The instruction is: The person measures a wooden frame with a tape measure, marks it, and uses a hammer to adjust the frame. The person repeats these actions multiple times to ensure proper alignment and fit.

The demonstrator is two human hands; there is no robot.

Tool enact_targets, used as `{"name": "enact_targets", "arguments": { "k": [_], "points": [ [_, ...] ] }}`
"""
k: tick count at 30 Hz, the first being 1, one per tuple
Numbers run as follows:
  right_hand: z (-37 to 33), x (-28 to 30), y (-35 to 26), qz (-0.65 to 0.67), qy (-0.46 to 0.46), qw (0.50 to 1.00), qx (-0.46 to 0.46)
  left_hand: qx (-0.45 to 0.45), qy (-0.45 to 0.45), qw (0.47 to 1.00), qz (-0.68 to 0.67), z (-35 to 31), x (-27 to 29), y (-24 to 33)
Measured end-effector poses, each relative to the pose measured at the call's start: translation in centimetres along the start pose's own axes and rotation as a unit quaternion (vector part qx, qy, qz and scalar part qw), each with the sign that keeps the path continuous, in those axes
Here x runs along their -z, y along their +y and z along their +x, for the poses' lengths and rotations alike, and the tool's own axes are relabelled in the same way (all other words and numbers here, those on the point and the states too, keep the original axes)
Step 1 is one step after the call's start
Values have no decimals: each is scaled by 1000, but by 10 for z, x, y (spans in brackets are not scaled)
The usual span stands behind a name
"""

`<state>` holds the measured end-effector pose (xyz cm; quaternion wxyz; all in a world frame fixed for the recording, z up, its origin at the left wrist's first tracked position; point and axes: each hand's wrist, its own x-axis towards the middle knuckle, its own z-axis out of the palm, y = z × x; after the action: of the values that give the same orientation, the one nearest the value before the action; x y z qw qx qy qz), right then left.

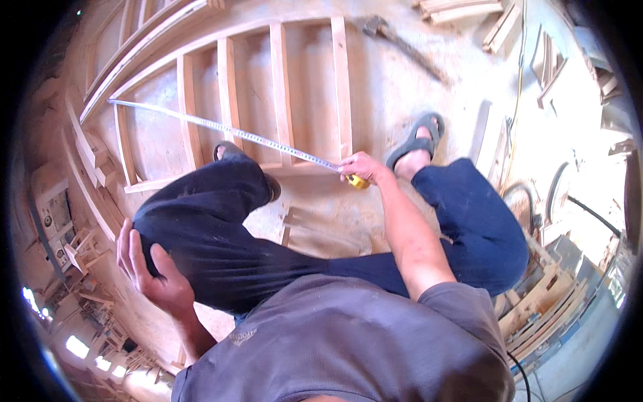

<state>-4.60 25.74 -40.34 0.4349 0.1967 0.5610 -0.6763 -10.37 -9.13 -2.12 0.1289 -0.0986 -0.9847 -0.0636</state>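
Observation:
My right hand (362, 167) is closed around a yellow tape measure (357, 181), low over the near right corner of a wooden frame. The pale blade (231, 130) runs out from it diagonally across the frame, and its far end meets the frame's upper left corner. Several parallel slats (281, 94) join the two long rails of the frame (248, 28), which lies flat on the floor. My left hand (161, 278) rests against my left knee, fingers stretched and thumb apart, with nothing in it.
A hammer (405, 48) lies on the floor right of the frame. Long boards (151, 41) lie along the far left, and wood offcuts (462, 9) at the far right. A yellow cord (517, 120) runs down the right side. Stacked wood strips (549, 311) sit near right.

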Motion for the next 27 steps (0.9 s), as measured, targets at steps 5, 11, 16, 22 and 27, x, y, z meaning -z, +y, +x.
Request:
{"name": "enact_targets", "arguments": {
  "k": [5,11,16,22,27],
  "points": [
    [22,29,-10,-127,91,988,9,-17,-19,1000,3,-8,2,15],
    [29,80,-14,-160,91,983,3,18,-50,999,1,-6,6,9],
    [32,130,-42,-249,107,962,-36,27,-66,997,31,-3,5,7],
    [47,198,-61,-291,205,934,-32,9,-94,993,66,14,1,6],
    [63,234,-93,-418,373,826,63,-21,50,998,8,40,-26,12]
  ]
}}
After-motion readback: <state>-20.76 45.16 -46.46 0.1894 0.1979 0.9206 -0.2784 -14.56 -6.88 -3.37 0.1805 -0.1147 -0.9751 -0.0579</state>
